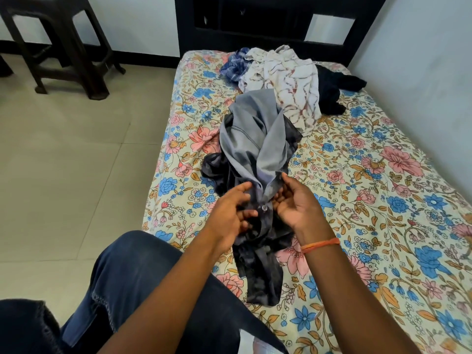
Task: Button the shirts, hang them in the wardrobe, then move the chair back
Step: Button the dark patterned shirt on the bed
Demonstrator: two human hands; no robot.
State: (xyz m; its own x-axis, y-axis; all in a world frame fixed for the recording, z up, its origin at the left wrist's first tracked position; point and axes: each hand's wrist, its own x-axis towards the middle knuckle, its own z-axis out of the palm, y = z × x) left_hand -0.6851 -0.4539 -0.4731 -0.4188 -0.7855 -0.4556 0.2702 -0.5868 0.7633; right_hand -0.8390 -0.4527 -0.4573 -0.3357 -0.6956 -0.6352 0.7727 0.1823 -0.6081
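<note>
Two hands on the grey shirt [255,149], mid-bed [383,200], near the front edge: buttoning step in hand. Left hand [227,213] grip pinches one placket edge; right hand [296,200] curls round the other, beside a pale button [264,207]. Next move, my read: line that button up with its hole and push through. Count: three more garments heaped by the headboard, namely blue check [233,65], white print [286,80], black [332,90]. One chair [58,42] on the floor, well apart. Wardrobe not in view.

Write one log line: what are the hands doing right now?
step: buttoning | left hand: holds grey shirt placket | right hand: holds other edge | button: visible between | place: floral bed
</note>
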